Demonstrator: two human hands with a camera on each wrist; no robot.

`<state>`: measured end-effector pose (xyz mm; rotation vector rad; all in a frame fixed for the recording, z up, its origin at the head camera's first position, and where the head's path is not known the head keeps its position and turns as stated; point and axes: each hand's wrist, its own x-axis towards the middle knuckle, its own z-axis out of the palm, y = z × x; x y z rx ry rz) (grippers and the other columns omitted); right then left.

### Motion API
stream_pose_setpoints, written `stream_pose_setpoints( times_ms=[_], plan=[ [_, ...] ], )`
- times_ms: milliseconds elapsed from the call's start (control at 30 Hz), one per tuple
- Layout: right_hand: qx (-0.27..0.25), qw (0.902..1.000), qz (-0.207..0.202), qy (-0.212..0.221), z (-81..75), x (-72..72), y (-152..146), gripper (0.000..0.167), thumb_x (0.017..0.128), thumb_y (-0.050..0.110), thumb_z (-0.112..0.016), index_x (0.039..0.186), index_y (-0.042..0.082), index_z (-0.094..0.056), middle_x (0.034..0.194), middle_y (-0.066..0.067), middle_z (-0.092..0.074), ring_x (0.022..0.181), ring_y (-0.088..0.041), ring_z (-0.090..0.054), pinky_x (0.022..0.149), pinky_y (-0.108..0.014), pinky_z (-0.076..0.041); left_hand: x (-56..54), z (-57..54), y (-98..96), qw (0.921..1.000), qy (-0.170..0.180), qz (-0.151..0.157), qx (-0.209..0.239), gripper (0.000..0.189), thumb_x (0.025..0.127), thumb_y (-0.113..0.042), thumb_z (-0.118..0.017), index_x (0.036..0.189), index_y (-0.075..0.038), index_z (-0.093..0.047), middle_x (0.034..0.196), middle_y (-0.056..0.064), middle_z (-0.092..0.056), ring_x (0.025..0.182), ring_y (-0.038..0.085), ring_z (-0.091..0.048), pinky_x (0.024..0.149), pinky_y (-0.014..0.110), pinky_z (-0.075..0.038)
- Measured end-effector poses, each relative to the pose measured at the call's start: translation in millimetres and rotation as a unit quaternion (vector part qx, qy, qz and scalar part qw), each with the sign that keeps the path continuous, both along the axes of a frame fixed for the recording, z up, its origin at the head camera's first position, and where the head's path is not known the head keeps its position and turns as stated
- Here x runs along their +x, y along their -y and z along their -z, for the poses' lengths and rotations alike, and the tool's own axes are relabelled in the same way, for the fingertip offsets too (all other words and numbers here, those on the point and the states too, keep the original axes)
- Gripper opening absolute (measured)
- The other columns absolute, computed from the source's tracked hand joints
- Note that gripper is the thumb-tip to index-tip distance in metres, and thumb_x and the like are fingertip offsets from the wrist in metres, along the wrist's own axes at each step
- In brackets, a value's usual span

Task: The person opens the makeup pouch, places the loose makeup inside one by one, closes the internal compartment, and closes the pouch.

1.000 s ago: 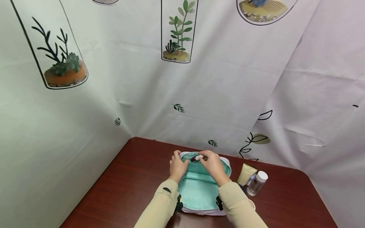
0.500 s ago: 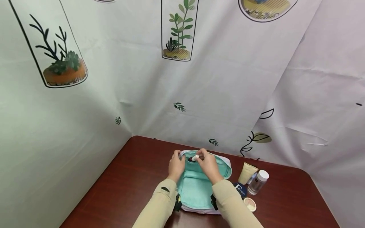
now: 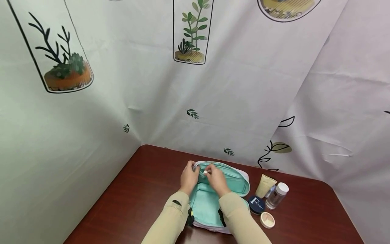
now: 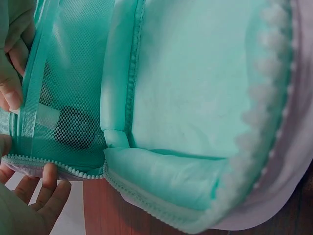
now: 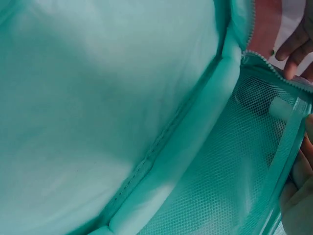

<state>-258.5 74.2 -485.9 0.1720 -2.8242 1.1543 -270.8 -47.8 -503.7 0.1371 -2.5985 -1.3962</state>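
Observation:
A cosmetic bag [image 3: 208, 207] with turquoise lining lies unzipped, its lid folded back toward the wall. My left hand [image 3: 189, 179] grips the lid's left zipped rim, thumb inside and fingers outside in the left wrist view. Behind the lid's mesh pocket [image 4: 80, 44] sits a small bottle [image 4: 76, 128], dark with a white cap [image 4: 47, 117]. At the pocket's opening my right hand [image 3: 217, 180] pinches the bottle's white end. In the right wrist view the bottle's dark part [image 5: 255, 97] shows through the mesh, toward the pocket's corner.
Right of the bag stand a cream tube [image 3: 265, 185] and a clear bottle [image 3: 277, 196] with a white lid. A round navy case [image 3: 256, 204] and a round compact [image 3: 267, 220] lie closer to me. A patterned cloth wall [image 3: 195, 88] rises behind the brown table [image 3: 128, 203].
My right hand has moved left and lowered the small bottle into the mesh pocket, dark end first. My left hand stays at the rim. The navy case and compact came into view beside my right sleeve.

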Motion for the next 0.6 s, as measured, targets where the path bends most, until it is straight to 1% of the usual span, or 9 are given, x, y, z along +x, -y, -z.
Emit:
stream_pose_setpoints(
  times_ms=[100, 167, 233, 300, 400, 467, 500, 533, 600],
  plan=[
    [0.010, 0.9999, 0.002, -0.009, 1.9, -1.6, 0.1, 0.010, 0.089, 0.011, -0.062, 0.096, 0.009, -0.057, 0.091, -0.006, -0.063, 0.081, -0.021, -0.060, 0.065, -0.033, -0.047, -2.3, -0.7, -0.9, 1.0000, -0.003, -0.002, -0.003, 0.022, 0.093, -0.026, -0.056, 0.109, -0.010, -0.054, 0.099, 0.009, -0.060, 0.080, 0.024, -0.058, 0.068, 0.041, -0.045],
    [0.010, 0.9997, 0.000, -0.021, 4.9, -0.3, 0.2, 0.010, 0.089, 0.012, -0.061, 0.099, 0.009, -0.059, 0.093, -0.007, -0.064, 0.082, -0.021, -0.061, 0.066, -0.033, -0.048, -2.4, -0.7, -0.9, 1.0000, -0.003, -0.001, -0.006, 0.022, 0.092, -0.026, -0.057, 0.108, -0.011, -0.054, 0.097, 0.009, -0.059, 0.078, 0.023, -0.057, 0.066, 0.041, -0.044],
    [0.019, 0.9991, -0.008, -0.038, 9.1, 2.2, 0.1, 0.014, 0.090, 0.012, -0.060, 0.104, 0.009, -0.063, 0.097, -0.008, -0.065, 0.078, -0.020, -0.060, 0.063, -0.033, -0.046, -1.7, 0.5, -1.1, 1.0000, -0.004, 0.000, -0.006, 0.021, 0.092, -0.026, -0.057, 0.107, -0.011, -0.054, 0.095, 0.008, -0.059, 0.076, 0.023, -0.056, 0.065, 0.040, -0.044],
    [0.055, 0.9959, -0.020, -0.069, 14.3, 5.8, -0.4, 0.022, 0.090, 0.012, -0.060, 0.111, 0.011, -0.066, 0.101, -0.007, -0.066, 0.082, -0.021, -0.060, 0.069, -0.035, -0.048, -0.2, 2.0, -1.5, 1.0000, -0.005, 0.001, -0.003, 0.021, 0.092, -0.026, -0.058, 0.106, -0.011, -0.055, 0.093, 0.008, -0.059, 0.075, 0.022, -0.056, 0.064, 0.040, -0.043],
    [0.118, 0.9861, -0.035, -0.111, 21.0, 10.0, -0.7, 0.032, 0.090, 0.008, -0.058, 0.120, 0.015, -0.064, 0.101, -0.005, -0.064, 0.082, -0.021, -0.057, 0.071, -0.037, -0.046, 1.2, 3.7, -1.9, 1.0000, -0.005, -0.002, 0.000, 0.021, 0.091, -0.026, -0.058, 0.105, -0.010, -0.055, 0.092, 0.008, -0.058, 0.073, 0.022, -0.055, 0.062, 0.039, -0.043],
    [0.155, 0.9781, -0.043, -0.132, 23.1, 10.6, -1.2, 0.037, 0.088, 0.006, -0.057, 0.124, 0.015, -0.061, 0.104, -0.005, -0.063, 0.094, -0.024, -0.057, 0.080, -0.041, -0.044, 0.6, 3.5, -1.6, 1.0000, -0.005, -0.002, 0.000, 0.021, 0.091, -0.025, -0.058, 0.106, -0.010, -0.055, 0.092, 0.008, -0.058, 0.073, 0.021, -0.055, 0.062, 0.039, -0.043],
    [0.162, 0.9764, -0.048, -0.134, 23.4, 10.3, -1.5, 0.040, 0.087, 0.005, -0.056, 0.126, 0.014, -0.059, 0.105, -0.006, -0.062, 0.095, -0.024, -0.057, 0.080, -0.042, -0.044, -0.1, 2.9, -1.3, 1.0000, -0.004, -0.002, 0.001, 0.022, 0.091, -0.025, -0.058, 0.106, -0.010, -0.055, 0.093, 0.008, -0.058, 0.074, 0.022, -0.055, 0.063, 0.039, -0.043],
    [0.159, 0.9776, -0.053, -0.127, 23.5, 9.8, -2.0, 0.043, 0.087, 0.004, -0.056, 0.128, 0.014, -0.057, 0.108, -0.007, -0.062, 0.098, -0.025, -0.057, 0.082, -0.043, -0.043, -0.9, 2.0, -1.1, 1.0000, -0.002, -0.002, 0.002, 0.022, 0.090, -0.024, -0.059, 0.107, -0.010, -0.055, 0.093, 0.008, -0.058, 0.074, 0.022, -0.055, 0.063, 0.039, -0.044],
    [0.152, 0.9802, -0.067, -0.108, 23.2, 9.2, -3.5, 0.049, 0.085, 0.002, -0.055, 0.132, 0.014, -0.053, 0.108, -0.009, -0.063, 0.100, -0.027, -0.057, 0.086, -0.046, -0.040, -2.1, 1.1, -0.5, 1.0000, 0.006, 0.002, 0.002, 0.025, 0.089, -0.023, -0.060, 0.108, -0.009, -0.054, 0.096, 0.009, -0.058, 0.078, 0.023, -0.055, 0.066, 0.041, -0.044]
  ],
)
